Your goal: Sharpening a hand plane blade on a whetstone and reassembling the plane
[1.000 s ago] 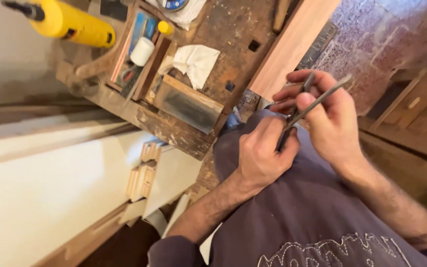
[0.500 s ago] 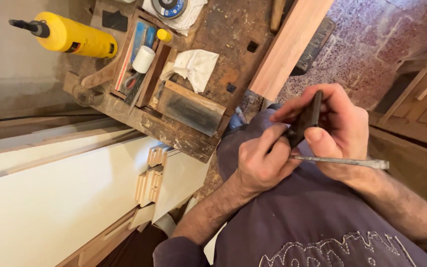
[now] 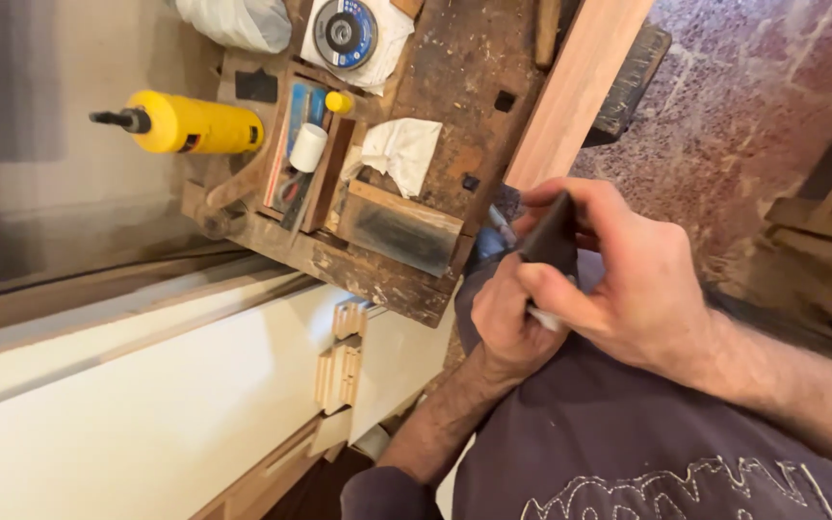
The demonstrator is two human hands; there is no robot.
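At the far left a long white painted board (image 3: 146,424) runs along below my worn, stained wooden worktop (image 3: 435,77), with one small stack of pale wooden blocks (image 3: 342,361) resting on it. Further in I count one yellow power tool with a black nose (image 3: 190,123), one white roll of tape (image 3: 307,147) in the tray, one crumpled white rag (image 3: 399,152), one grey flat block in a wooden holder (image 3: 404,229), one round grinding disc (image 3: 345,33) on its white card, and one long reddish plank (image 3: 585,82) leaning across the worktop's edge. My hands are close against my dark purple shirt (image 3: 609,453). My left hand (image 3: 510,323) is curled shut beneath, its fingers tucked where I cannot tell exactly what they grip. My right hand (image 3: 628,279) is folded over it, thumb and fingers pinching one slim dark flat tool (image 3: 551,236), held just above my lap, with a light tip showing under my thumb. I judge the risk is a slip: both hands are crowded together in mid-air without support, so a sudden push could drive the tool's edge into my left fingers or drop it to the speckled stone floor (image 3: 763,116).
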